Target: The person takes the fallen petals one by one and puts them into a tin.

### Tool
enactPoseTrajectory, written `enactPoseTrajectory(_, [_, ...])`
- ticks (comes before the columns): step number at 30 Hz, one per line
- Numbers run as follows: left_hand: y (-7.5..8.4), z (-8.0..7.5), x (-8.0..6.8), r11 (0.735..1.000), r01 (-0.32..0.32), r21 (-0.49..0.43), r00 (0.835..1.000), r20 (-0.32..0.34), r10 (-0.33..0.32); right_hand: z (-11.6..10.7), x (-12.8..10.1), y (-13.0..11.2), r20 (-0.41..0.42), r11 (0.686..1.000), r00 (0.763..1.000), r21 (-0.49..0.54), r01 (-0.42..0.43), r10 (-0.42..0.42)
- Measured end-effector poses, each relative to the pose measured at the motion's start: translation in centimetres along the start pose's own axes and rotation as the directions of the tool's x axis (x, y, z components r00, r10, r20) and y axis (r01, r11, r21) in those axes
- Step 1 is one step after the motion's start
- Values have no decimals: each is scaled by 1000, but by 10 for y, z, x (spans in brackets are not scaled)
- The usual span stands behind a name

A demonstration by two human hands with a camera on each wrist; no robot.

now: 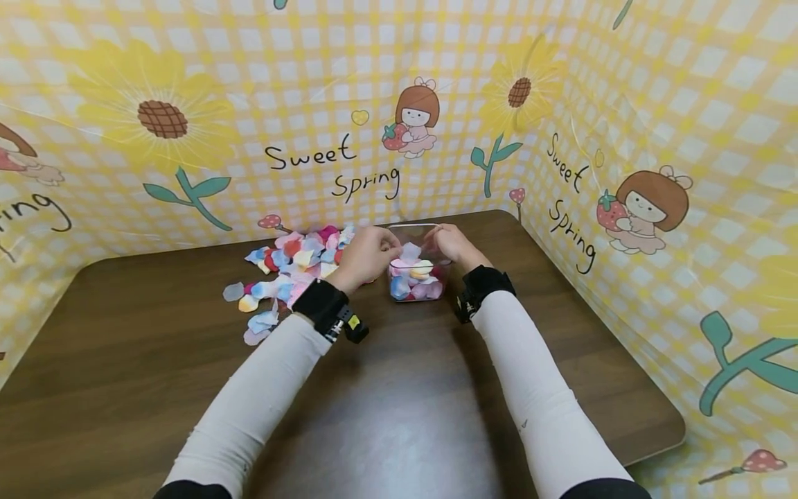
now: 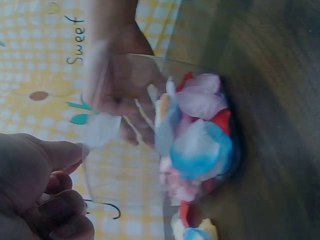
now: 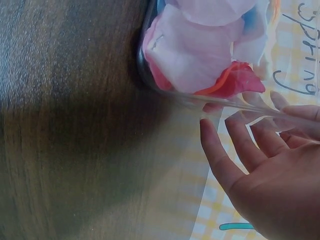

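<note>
Loose petals (image 1: 305,253): heaped left of clear box (image 1: 411,226)
Left hand (image 1: 366,255): pinches pale petal (image 2: 103,131)
Right hand (image 1: 453,247): spread beside box, perhaps steadying it

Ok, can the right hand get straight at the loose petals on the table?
Probably not straight: the clear box and the left hand stand between the right hand and the loose petals, so it would likely have to go over or around.
</note>
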State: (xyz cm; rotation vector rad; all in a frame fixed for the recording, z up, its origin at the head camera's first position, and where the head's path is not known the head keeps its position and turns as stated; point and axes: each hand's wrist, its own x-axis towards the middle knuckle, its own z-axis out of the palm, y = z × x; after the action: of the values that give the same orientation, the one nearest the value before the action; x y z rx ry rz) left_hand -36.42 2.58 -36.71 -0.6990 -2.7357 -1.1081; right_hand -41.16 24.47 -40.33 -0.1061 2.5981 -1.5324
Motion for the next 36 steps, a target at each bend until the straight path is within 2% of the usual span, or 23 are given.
enactPoseTrajectory(3, [-7, -2, -5, 1000, 18, 3, 999, -41, -17, 3, 1, -3, 2, 1000, 1000, 0, 8, -8])
enactPoseTrajectory(6, [-18, -14, -14, 999, 31, 10, 997, -74, -30, 3, 1, -5, 9, 1000, 1000, 6, 15, -15])
enactPoseTrajectory(9, [-33, -29, -28, 999, 46, 28, 996, -74, -44, 1, 0, -3, 14, 1000, 1000, -11, 23, -23])
enactPoseTrajectory(14, [-66, -49, -56, 989, 100, 111, 995, 9, -101, -6, -3, 2, 20, 999, 1000, -26, 23, -23])
enactPoseTrajectory(17, [-85, -58, -73, 974, 129, 187, 981, 117, -153, -8, -5, 3, 19, 1000, 1000, -12, 21, -21])
enactPoseTrajectory(20, [-101, -65, -89, 962, 135, 239, 960, 210, -187, -7, -6, 2, 22, 1000, 1000, -7, 21, -21])
enactPoseTrajectory(22, [-108, -71, -98, 959, 134, 250, 952, 235, -194, -5, -5, 0, 30, 1000, 999, -8, 22, -22])
enactPoseTrajectory(24, [-113, -76, -105, 955, 151, 255, 949, 234, -213, -3, -4, -2, 39, 1000, 999, -6, 23, -22])
enactPoseTrajectory(29, [-120, -85, -113, 943, 180, 281, 948, 208, -243, 0, -1, -4, 39, 1000, 999, -7, 21, -21])
enactPoseTrajectory(36, [-128, -80, -115, 924, 220, 312, 938, 192, -288, 2, 1, -2, 39, 1000, 999, 7, 22, -22])
